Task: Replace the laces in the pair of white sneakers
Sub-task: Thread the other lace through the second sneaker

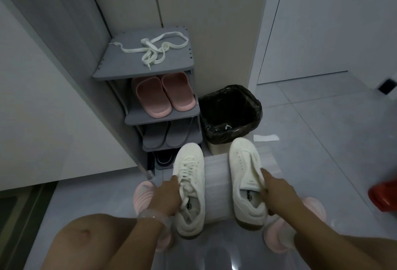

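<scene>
Left hand (166,197): fingers curled round the laced left sneaker (190,190), gripping its near side
Right hand (277,192): fingers pinching the tongue edge of the unlaced right sneaker (247,179)
Loose laces (154,49): tangled on the shoe rack (103,73) top shelf, mid-shelf

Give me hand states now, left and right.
Left hand: grips the laced sneaker.
Right hand: grips the unlaced sneaker.

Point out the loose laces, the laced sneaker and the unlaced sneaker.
loose laces (153,49), head view, on the tangled middle, atop the rack.
laced sneaker (189,175), head view, on its lacing.
unlaced sneaker (243,162), head view, on the bare upper near the toe.
</scene>
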Available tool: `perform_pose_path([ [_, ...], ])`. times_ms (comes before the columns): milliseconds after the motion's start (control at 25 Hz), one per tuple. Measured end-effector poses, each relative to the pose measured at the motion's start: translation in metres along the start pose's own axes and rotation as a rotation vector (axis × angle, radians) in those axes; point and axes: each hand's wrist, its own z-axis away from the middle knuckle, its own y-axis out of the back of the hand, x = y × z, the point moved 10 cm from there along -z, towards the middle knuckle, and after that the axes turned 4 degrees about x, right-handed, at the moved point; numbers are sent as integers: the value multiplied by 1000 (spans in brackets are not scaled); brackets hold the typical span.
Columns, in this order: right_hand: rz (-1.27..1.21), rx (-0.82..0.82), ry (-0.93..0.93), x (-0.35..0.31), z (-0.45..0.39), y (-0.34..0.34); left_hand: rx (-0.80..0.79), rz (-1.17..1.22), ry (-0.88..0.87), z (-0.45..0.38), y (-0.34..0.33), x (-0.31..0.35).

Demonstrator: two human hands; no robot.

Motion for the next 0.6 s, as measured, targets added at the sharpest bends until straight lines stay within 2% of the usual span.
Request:
perform_pose_path([
  [120,-16,-30,86,-28,8,-16,-51,105,27,2,0,-1],
  [240,72,-157,113,-34,18,-14,-151,20,-102,7,23,7],
  [320,118,-160,95,-45,7,25,-44,100,-143,1,72,13],
  [360,108,-51,132,-66,-4,59,49,161,-168,-4,99,13],
  [440,-54,291,295,-133,-25,139,240,339,-244,-11,146,17],
  [480,-144,433,389,-173,-32,176,287,411,-292,-10,158,23],
  [600,-221,632,607,-289,-62,236,369,501,-386,-15,177,29],
])
